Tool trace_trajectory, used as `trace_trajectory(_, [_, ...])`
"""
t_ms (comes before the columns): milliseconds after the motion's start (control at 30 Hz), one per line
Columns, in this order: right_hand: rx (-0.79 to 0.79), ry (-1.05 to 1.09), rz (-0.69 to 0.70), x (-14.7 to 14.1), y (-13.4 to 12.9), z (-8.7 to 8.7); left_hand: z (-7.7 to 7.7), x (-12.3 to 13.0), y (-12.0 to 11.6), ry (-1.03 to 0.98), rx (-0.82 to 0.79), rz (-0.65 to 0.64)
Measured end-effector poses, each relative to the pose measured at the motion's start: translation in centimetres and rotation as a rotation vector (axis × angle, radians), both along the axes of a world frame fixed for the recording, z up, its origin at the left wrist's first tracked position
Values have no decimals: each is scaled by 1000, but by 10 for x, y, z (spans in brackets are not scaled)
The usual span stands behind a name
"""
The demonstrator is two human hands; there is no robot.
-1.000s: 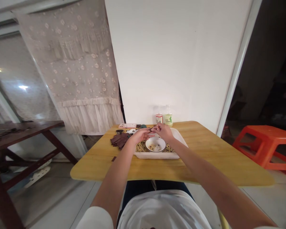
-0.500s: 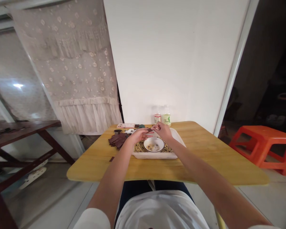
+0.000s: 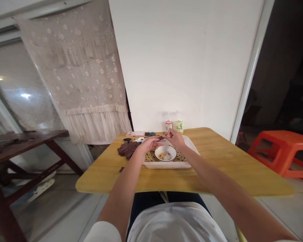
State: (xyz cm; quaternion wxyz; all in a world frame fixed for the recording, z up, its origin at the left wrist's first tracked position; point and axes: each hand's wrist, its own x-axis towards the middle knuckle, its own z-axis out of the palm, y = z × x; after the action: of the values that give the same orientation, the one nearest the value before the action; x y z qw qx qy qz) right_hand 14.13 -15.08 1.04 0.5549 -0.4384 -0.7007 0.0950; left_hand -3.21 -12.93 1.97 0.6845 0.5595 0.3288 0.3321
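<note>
Both hands meet above the far side of a white tray (image 3: 166, 165). My left hand (image 3: 149, 144) is closed on a small dark brown fabric-like piece (image 3: 161, 137), fingers pointing right. The fingers of my right hand (image 3: 175, 138) pinch at the right end of this piece; anything smaller between them cannot be made out. Below the hands, a white dark-rimmed bowl (image 3: 171, 150) holds some small pale bits and sits in the tray among many tan and black bead-like grains (image 3: 149, 156). Left of the tray lies a heap of similar brown pieces (image 3: 127, 150).
One loose brown piece (image 3: 121, 169) lies on the wooden table (image 3: 224, 168). A pink phone-like object (image 3: 135, 133) and a black round item (image 3: 127, 139) are behind the heap. Two bottles (image 3: 178, 125) stand by the wall. An orange stool (image 3: 282, 144) is at right.
The view has shifted slightly, so the table and its things appear a little further right. Both hands stay together over the tray around the brown piece.
</note>
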Motion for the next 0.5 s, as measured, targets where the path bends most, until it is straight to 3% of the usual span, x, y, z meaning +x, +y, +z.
trace_trajectory(200, [-11,78,169,-2,-3,3,4,0,-4,18,-1,1])
trace_trajectory(500, [-1,66,117,-2,3,-2,-2,-1,4,5,-8,-4])
